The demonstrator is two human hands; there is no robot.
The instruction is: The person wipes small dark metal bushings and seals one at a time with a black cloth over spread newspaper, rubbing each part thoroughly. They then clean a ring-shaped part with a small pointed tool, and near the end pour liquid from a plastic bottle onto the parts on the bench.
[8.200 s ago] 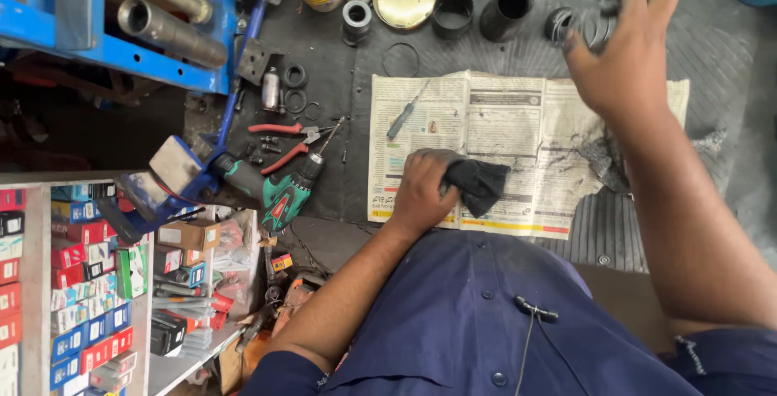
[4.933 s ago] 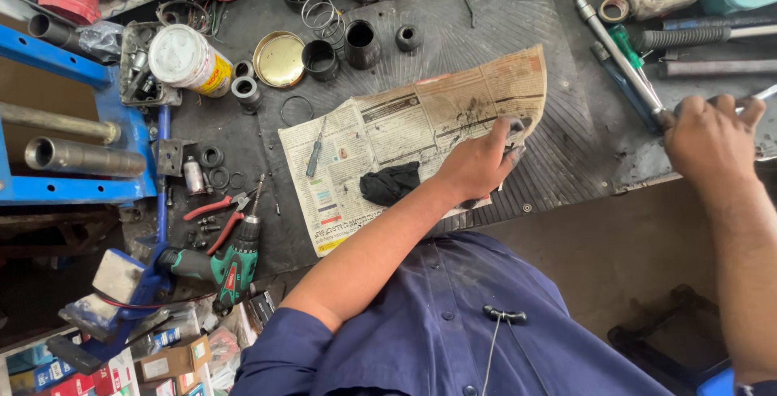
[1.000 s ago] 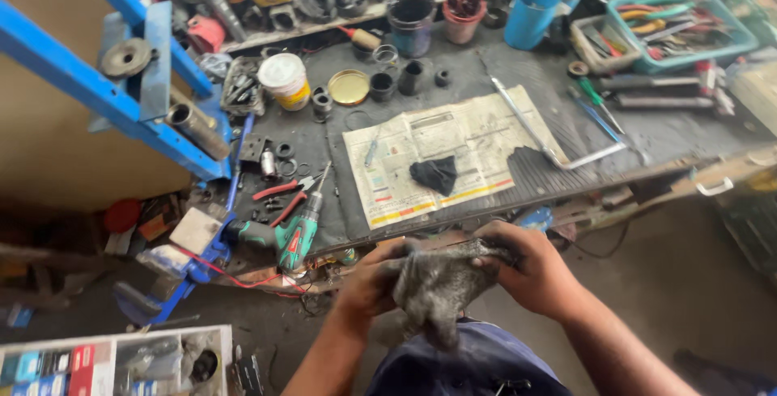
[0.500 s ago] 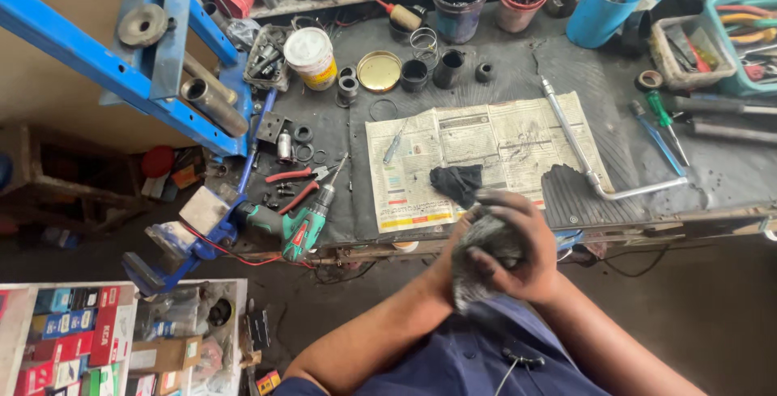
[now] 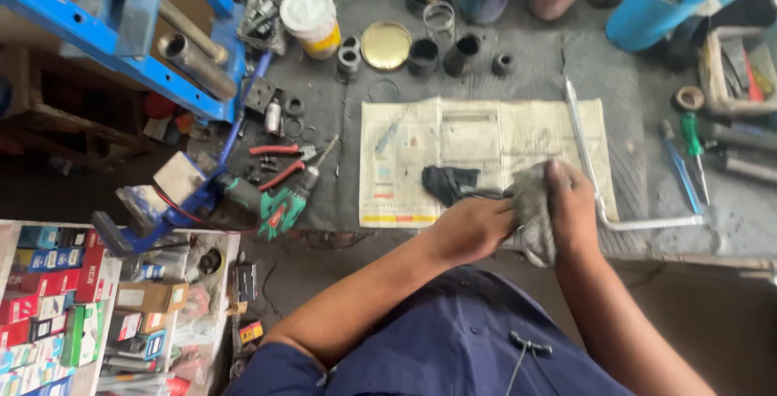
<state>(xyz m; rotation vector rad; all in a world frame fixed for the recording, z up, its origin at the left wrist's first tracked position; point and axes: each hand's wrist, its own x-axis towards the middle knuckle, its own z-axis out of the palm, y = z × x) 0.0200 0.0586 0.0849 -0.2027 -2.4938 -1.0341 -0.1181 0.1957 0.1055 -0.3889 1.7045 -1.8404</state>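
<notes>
1. Both hands meet over the near edge of a spread sheet of printed newspaper [image 5: 486, 145] on the dark workbench [image 5: 534, 72].
2. The right hand [image 5: 573, 202] is closed around a crumpled grey cloth rag [image 5: 530, 214], its fingers wrapped over the top of the bundle.
3. The left hand [image 5: 473, 226] is pressed against the rag from the other side, fingers curled; whatever the cloth encloses is hidden.
4. A small dark, crumpled piece of black cloth [image 5: 449, 182] lies on the newspaper just beside the left hand.
5. A long bent pale metal rod [image 5: 599, 202] rests along the paper's right edge, near the right hand.
6. Judged from the grip, wiping goes best with the bundle kept over the paper, one hand steadying while the other turns the cloth, so grime falls on the sheet.
7. A green cordless drill [image 5: 279, 206] and red-handled pliers [image 5: 279, 151] lie well apart to the left.
</notes>
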